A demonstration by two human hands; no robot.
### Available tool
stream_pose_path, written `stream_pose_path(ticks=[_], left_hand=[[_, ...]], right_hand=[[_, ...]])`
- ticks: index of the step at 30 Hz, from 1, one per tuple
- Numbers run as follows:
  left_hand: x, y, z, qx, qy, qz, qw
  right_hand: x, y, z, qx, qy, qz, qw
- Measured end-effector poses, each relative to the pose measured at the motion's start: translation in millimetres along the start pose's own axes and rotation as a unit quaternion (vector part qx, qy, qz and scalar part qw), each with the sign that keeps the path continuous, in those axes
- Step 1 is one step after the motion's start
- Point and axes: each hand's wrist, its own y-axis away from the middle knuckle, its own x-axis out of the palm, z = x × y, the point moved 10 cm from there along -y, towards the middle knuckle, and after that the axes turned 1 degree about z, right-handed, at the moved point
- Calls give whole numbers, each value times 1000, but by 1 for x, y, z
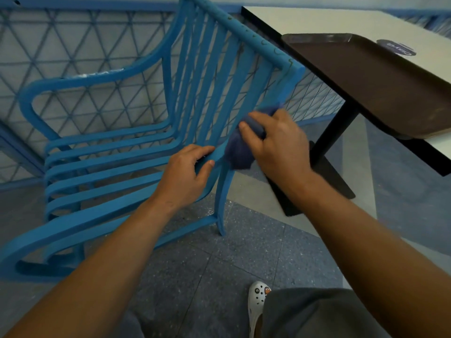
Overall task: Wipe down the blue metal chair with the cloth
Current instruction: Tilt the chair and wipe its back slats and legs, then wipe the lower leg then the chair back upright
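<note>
While we lean over the blue metal chair, our left hand is closed around one of its slats at the bend where the seat turns up into the backrest, the fingers curled over the top of the slat and the thumb pressed against its near edge. Just to the right of that grip, our right hand is bunched around a dark blue cloth, holding it against the lower part of the backrest. The cloth lies under the palm and fingers, with a rounded wad of it hanging out below the hand and a smaller fold showing above the knuckles, next to the chair's near upright. The wad touches the slats and sits just beside the left thumb; the two hands are near each other but not touching.

The chair stands tilted in our view on a speckled grey floor, its armrest to the left and one leg coming down below the cloth. Behind it runs a blue lattice railing. To the right is a white table on a black post, and a brown tray rests on it, overhanging the near edge. Below, a white clog with small charms shows beside grey fabric.
</note>
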Motion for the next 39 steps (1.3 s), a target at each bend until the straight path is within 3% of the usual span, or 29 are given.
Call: stream_pose_path(ticks=[6, 12, 17, 20, 26, 28, 31, 33, 39], left_hand=[[0, 0, 1, 2, 6, 0, 1000], [1, 0, 3, -3, 4, 1, 1000], [1, -1, 1, 1, 0, -2, 1000], [1, 0, 2, 2, -1, -5, 1000], [2, 0, 4, -1, 4, -2, 1000], [1, -1, 3, -1, 5, -4, 1000], [1, -1, 3, 1, 0, -6, 1000], [0, 0, 3, 3, -1, -7, 1000], [0, 1, 1, 10, 3, -7, 1000]], right_hand=[[2, 3, 0, -8, -10, 27, 1000], [-60, -26, -21, 27, -63, -112, 991], [-2, 7, 7, -17, -36, -6, 999], [-1, -4, 9, -43, -11, 11, 999], [-92, -66, -15, 2, -16, -129, 992], [-76, -65, -10, 3, -2, -101, 995], [-21, -40, 14, -32, 73, 21, 997], [-20, -36, 17, -56, 101, 41, 992], [-100, -80, -7, -16, 56, -92, 994]])
